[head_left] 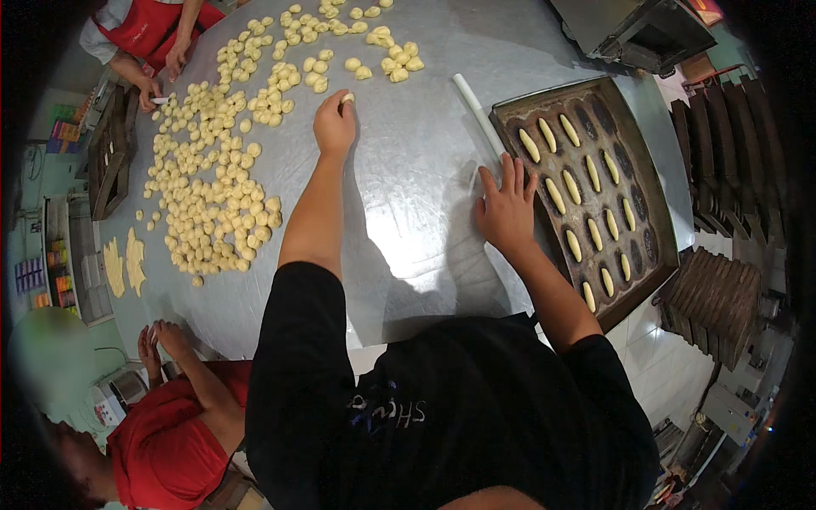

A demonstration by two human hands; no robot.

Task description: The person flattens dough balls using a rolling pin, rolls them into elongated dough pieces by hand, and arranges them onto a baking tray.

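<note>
My left hand [334, 127] is closed around a small pale dough ball [348, 98], only part of which shows between the fingers. It is just right of a large spread of dough balls [212, 212] on the metal table [399, 170]. My right hand [508, 208] lies with fingers spread at the near end of a white rolling pin [476, 110]. Whether the fingertips touch the pin, I cannot tell. Beside that hand sits a dark baking tray [650, 285], with several slim dough pieces [594, 173] in its oval hollows.
At the far left, a person in a red apron [144, 38] handles a white stick [159, 100]. Another person in red [174, 433] stands at lower left, near two flat dough strips [134, 262]. A metal box [637, 34] occupies the far right; stacked trays [714, 302] stand beyond the table.
</note>
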